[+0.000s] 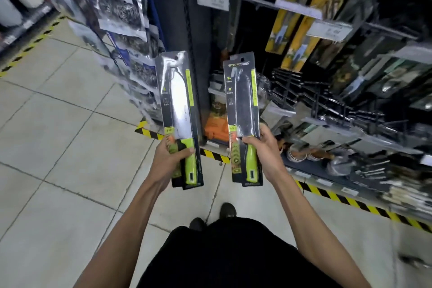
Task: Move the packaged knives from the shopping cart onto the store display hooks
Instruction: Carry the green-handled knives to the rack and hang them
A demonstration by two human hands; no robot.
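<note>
I hold two packaged knives upright in front of me, each a green-handled blade on a black card with a hang hole at the top. My left hand (168,158) grips the left packaged knife (178,100) at its handle end. My right hand (265,147) grips the right packaged knife (243,100) the same way. Both packs stand side by side, apart from each other, before the dark display hooks (289,4) at the upper right. No shopping cart is in view.
The display on the right carries yellow knife packs (301,42), price tags (327,29) on hook ends and metal utensils lower down. A rack of bagged goods (121,14) hangs at the left. Tiled floor with yellow-black tape (339,196) runs along the shelf base. My shoes show below.
</note>
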